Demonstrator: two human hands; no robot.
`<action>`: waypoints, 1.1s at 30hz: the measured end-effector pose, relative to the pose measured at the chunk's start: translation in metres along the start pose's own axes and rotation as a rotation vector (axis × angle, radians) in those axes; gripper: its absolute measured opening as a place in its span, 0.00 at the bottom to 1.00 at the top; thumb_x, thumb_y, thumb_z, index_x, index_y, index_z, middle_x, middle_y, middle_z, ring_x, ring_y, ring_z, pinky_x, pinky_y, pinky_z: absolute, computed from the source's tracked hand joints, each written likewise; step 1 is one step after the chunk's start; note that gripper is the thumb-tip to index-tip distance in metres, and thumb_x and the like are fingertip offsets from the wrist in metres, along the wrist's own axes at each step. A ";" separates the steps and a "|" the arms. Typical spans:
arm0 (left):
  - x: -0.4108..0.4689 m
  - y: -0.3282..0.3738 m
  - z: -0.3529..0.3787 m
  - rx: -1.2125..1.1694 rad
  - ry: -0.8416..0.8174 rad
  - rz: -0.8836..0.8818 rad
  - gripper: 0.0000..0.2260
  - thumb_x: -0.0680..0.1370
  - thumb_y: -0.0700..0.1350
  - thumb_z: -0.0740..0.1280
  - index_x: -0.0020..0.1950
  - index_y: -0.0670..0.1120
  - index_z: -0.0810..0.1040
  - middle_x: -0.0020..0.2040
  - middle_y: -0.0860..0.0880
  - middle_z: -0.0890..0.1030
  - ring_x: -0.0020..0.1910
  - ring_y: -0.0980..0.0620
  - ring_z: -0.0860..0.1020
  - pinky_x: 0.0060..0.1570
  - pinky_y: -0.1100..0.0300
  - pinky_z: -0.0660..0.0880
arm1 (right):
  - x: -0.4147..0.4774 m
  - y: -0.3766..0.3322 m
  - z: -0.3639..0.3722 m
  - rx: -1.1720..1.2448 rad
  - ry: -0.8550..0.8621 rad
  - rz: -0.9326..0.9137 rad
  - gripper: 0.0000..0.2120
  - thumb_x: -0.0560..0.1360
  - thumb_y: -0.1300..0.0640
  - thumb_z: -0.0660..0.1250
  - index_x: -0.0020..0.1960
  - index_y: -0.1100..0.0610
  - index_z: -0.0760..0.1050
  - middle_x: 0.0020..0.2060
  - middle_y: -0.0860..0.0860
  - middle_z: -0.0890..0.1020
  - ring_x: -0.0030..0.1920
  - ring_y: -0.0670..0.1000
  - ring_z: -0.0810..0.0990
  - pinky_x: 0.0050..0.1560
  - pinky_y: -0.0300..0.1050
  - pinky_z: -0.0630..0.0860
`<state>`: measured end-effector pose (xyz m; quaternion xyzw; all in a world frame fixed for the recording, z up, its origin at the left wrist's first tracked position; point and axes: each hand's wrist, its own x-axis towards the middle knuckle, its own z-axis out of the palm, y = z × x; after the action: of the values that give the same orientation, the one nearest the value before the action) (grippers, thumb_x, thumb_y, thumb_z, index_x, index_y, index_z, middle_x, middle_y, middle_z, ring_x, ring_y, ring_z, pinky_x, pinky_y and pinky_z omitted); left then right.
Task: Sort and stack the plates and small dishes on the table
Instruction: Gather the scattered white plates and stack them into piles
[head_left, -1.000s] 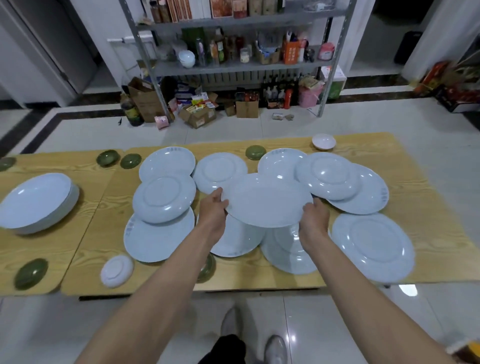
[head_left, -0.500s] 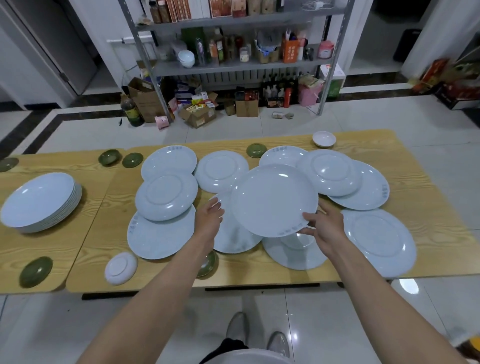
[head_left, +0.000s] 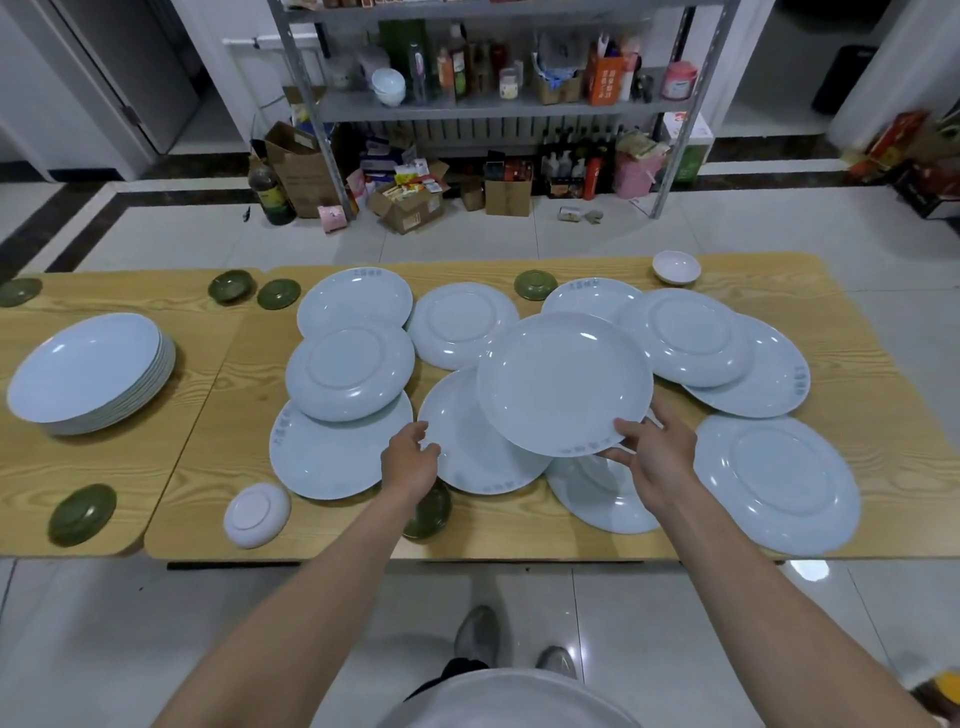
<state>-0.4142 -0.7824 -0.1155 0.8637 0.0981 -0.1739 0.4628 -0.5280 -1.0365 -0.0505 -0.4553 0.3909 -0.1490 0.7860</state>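
Head view: right hand (head_left: 657, 457) pinches the raised plate (head_left: 563, 382) at its near rim, thumb on top, other fingers underneath and mostly hidden. The raised plate is face up, slightly tilted, clear of the table (head_left: 878, 332), just right of the left fingertips. Left hand (head_left: 410, 460) has fingers loosely curled, slightly apart, holding nothing. Its fingertips sit right at the left rim of the flat plate (head_left: 462, 462); contact cannot tell. The raised plate overlaps the flat plate and a lower plate (head_left: 597, 499) that lies beneath the right fingers. Green dish (head_left: 428, 514) is partly hidden under the left wrist. Upturned white dish (head_left: 256, 514) sits left of the left fingers. Face-down plate (head_left: 776, 483) is just right of the right fingers. Plate stack (head_left: 88, 371) is well apart, far left of the left fingers.
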 end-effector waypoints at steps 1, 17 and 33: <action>0.002 -0.003 0.000 0.078 -0.002 0.026 0.20 0.81 0.41 0.64 0.73 0.48 0.69 0.70 0.46 0.74 0.67 0.45 0.73 0.64 0.52 0.71 | 0.000 0.002 0.000 -0.004 0.004 0.000 0.30 0.73 0.74 0.67 0.71 0.54 0.72 0.53 0.51 0.84 0.46 0.55 0.86 0.36 0.49 0.83; 0.030 -0.024 0.017 0.313 -0.084 -0.024 0.28 0.79 0.45 0.69 0.75 0.46 0.60 0.69 0.41 0.72 0.66 0.39 0.72 0.63 0.47 0.72 | -0.002 0.019 -0.001 -0.021 0.085 0.012 0.32 0.72 0.75 0.67 0.72 0.54 0.72 0.47 0.48 0.87 0.45 0.54 0.86 0.37 0.49 0.82; 0.048 -0.006 0.012 -0.187 0.010 -0.155 0.28 0.77 0.35 0.69 0.74 0.50 0.66 0.64 0.44 0.75 0.60 0.44 0.75 0.59 0.48 0.77 | -0.005 0.024 0.015 -0.005 0.070 0.036 0.33 0.72 0.75 0.67 0.73 0.53 0.70 0.52 0.52 0.85 0.47 0.56 0.86 0.38 0.52 0.83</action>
<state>-0.3747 -0.7881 -0.1451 0.8075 0.1827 -0.1947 0.5260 -0.5229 -1.0121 -0.0640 -0.4445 0.4269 -0.1498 0.7732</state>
